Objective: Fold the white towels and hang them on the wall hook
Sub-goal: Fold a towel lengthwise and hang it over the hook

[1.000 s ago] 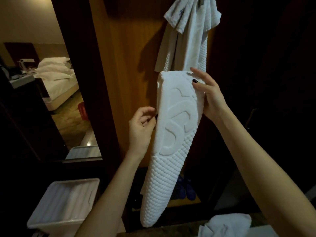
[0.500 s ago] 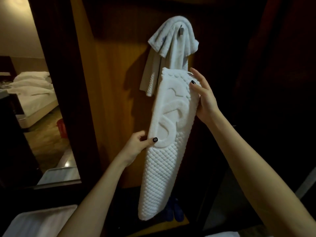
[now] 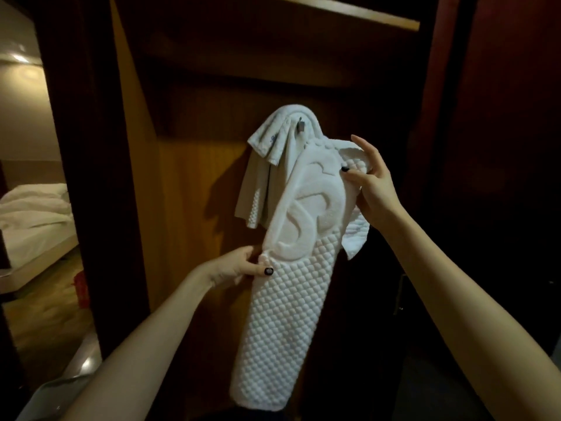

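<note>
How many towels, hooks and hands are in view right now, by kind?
White towels: 2, one already draped on the hook and a folded quilted one held up
Wall hook: 1
Hands: 2, left hand, right hand
Total: 5

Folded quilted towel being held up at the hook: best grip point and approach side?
Probably pinch the folded towel at its top fold, coming from the right, where the right hand already holds it just below the hook. The long body hangs narrow and limp; the left hand steadies its left edge midway.
</note>
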`<state>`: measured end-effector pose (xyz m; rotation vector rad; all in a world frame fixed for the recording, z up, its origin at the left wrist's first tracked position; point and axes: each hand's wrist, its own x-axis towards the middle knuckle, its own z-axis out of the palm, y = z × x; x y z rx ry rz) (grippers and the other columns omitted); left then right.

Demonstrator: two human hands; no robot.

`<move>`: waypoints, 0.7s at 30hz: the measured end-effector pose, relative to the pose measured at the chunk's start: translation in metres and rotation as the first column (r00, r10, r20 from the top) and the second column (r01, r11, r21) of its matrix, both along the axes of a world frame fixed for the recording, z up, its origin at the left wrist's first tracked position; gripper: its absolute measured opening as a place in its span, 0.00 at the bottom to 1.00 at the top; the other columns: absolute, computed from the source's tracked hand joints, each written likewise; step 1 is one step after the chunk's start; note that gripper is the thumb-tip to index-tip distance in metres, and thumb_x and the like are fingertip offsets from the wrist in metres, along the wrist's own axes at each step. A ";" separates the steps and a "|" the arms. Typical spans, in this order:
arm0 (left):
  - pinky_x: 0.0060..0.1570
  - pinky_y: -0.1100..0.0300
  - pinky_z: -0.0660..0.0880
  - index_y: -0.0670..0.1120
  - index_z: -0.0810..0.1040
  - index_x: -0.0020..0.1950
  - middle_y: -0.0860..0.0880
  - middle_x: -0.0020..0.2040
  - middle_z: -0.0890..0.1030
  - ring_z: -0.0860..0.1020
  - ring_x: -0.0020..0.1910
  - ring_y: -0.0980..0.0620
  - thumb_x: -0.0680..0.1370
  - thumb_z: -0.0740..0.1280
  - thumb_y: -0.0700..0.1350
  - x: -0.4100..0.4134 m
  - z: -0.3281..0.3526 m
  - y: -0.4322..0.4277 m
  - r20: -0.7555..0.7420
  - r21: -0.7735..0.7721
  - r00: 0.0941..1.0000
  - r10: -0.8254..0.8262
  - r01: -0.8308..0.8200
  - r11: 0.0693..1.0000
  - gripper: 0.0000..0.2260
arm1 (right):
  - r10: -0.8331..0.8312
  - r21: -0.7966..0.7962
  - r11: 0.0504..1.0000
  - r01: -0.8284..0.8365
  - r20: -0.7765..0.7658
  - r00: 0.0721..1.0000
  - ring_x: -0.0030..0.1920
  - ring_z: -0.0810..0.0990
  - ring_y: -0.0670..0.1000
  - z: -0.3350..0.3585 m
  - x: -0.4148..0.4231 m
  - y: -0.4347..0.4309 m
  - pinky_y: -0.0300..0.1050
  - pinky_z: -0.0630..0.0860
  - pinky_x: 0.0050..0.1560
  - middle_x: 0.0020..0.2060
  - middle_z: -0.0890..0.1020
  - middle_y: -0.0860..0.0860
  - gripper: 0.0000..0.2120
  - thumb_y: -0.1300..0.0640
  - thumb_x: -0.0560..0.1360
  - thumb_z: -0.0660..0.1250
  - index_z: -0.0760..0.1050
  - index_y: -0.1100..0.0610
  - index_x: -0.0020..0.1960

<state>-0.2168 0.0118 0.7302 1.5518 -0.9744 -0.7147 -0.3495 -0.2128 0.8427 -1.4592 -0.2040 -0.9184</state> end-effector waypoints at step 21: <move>0.50 0.51 0.79 0.42 0.83 0.51 0.42 0.52 0.83 0.81 0.51 0.44 0.68 0.74 0.53 0.144 0.230 -0.044 0.304 -0.246 0.927 0.220 -0.147 0.958 0.18 | -0.214 0.001 0.977 0.214 0.034 0.976 0.45 0.82 0.54 0.125 0.093 -0.092 0.44 0.83 0.39 0.60 0.75 0.63 0.19 0.68 0.76 0.66 0.67 0.57 0.64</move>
